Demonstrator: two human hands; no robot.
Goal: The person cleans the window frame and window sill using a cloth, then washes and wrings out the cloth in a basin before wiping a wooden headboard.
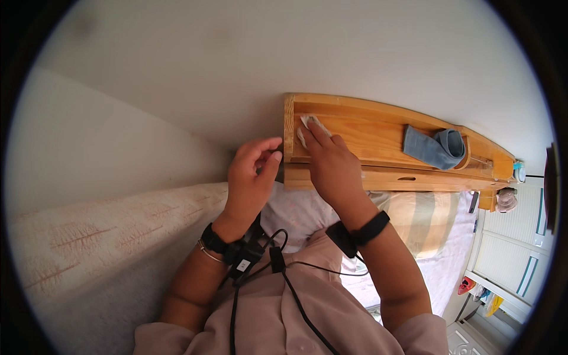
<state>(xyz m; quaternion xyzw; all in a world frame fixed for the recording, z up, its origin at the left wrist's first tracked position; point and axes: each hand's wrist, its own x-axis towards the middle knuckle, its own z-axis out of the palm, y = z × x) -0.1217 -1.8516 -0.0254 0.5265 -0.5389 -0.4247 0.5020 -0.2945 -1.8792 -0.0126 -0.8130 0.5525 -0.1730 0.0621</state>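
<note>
My right hand (332, 163) presses a crumpled white cloth (307, 120) with its fingers against the recessed top of a wooden headboard shelf (367, 133). The cloth lies in the shelf's left corner, partly covered by those fingers. Just outside the shelf's left end is my left hand (251, 176), its fingers bent and thumb apart from the index finger, with nothing visible between them. A rolled grey-blue strip of fabric (432, 148) rests farther right in the same recess. Both wrists carry black straps with small devices.
A pale wall (355, 47) rises behind the shelf. Below it are a pillow (299, 210) and a striped brown cover (426, 222) on the bed. Black cables (296, 307) hang across my shirt. A small pink fan (506, 200) stands beyond the shelf's right end.
</note>
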